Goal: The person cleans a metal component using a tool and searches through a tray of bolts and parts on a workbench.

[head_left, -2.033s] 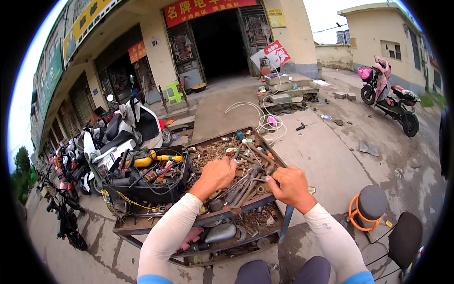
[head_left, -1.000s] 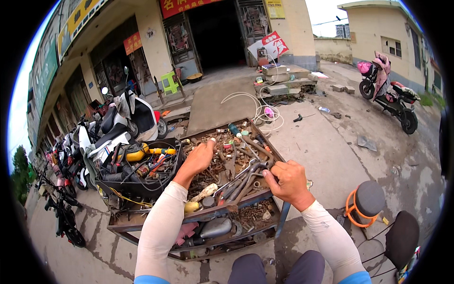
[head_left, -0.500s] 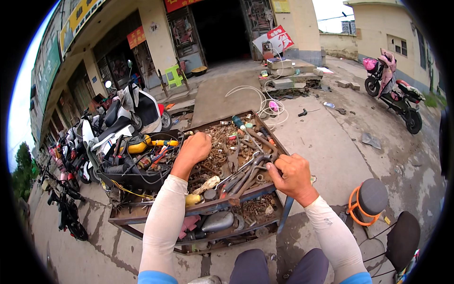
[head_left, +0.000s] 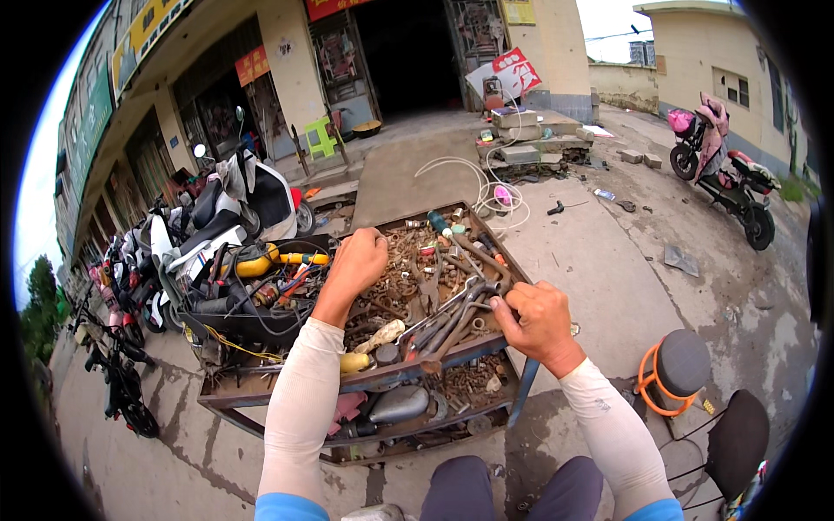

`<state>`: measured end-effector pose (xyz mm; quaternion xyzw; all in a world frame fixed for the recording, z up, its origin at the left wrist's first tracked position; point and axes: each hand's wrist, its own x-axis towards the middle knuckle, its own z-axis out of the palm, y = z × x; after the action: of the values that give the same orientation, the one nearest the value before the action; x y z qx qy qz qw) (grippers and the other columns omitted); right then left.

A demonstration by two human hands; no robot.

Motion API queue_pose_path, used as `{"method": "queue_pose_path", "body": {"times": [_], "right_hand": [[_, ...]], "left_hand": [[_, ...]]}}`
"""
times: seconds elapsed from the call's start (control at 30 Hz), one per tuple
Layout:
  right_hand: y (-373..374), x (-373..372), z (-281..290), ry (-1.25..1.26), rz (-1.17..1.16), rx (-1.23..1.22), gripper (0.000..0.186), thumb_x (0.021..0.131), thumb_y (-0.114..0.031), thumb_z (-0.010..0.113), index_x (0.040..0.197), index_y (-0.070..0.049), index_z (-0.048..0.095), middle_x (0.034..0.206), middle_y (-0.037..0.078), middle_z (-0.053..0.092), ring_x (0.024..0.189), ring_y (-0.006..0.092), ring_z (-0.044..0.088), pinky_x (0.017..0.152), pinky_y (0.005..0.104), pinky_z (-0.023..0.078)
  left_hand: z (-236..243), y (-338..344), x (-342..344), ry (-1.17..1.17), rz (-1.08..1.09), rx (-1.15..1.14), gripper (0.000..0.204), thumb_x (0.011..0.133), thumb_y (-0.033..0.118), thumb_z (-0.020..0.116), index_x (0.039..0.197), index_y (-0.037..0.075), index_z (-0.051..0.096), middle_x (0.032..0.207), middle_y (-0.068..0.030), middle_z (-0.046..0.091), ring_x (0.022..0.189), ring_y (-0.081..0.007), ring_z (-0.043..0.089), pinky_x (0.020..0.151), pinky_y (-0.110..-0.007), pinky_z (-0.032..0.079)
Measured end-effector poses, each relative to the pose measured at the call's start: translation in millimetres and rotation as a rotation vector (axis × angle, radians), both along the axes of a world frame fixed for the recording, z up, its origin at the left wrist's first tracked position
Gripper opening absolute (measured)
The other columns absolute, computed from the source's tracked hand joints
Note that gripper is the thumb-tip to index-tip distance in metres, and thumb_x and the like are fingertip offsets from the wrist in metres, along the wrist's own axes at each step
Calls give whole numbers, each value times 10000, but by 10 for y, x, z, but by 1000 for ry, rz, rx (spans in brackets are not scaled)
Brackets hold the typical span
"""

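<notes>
My left hand (head_left: 358,260), fingers curled, is over the upper tray's left-middle, beside a black bin (head_left: 226,323) of yellow tools and cables; whatever it holds is hidden. My right hand (head_left: 535,321) is closed at the tray's right side on the end of a metal tool (head_left: 480,305), probably a wrench. The rusty metal cart (head_left: 382,392) has an upper tray full of bolts, sockets, wrenches and a teal-handled tool (head_left: 439,225). Its lower shelf holds more loose parts and a grey rounded piece (head_left: 398,404).
Parked scooters (head_left: 208,234) crowd the left; another scooter (head_left: 725,182) stands at the right. An orange stool (head_left: 678,369) and black chair (head_left: 737,438) are near my right. A white hose (head_left: 486,204) lies coiled before the steps (head_left: 530,152), below a dark doorway.
My left hand has moved up and left across the tray, away from my right hand, and then slightly further up. My right hand stays at the tray's right side, shifted slightly upward.
</notes>
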<state>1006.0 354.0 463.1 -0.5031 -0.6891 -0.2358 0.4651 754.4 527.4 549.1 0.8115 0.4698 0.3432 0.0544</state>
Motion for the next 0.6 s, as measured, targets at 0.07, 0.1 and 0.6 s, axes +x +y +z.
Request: {"method": "queue_pose_path", "body": {"times": [0.07,0.1,0.6], "right_hand": [[5,-7,15,7,0,3,293,879,-203,746,640,-96,613,635,65,585,555,309,570,567,418,459],[4,-4,22,7,2,9,293,879,-203,746,641,-96,614,635,65,587,553,309,570,567,417,460],[-33,30,93,35,11,-107,287,904,-246,749,703,-59,665,697,81,648,585,307,601,591,413,482]], "left_hand": [[-62,52,-46,126,5,-56,360,959,209,539,1032,-99,710,1039,-359,697,1056,-525,669,952,-555,513],[-76,56,-64,190,6,-84,369,964,219,537,1063,-93,709,1067,-357,695,1076,-530,662,970,-551,512],[-153,-110,142,339,-157,-233,421,1020,347,556,1315,66,659,1171,-297,698,1163,-454,646,1014,-514,483]]}}
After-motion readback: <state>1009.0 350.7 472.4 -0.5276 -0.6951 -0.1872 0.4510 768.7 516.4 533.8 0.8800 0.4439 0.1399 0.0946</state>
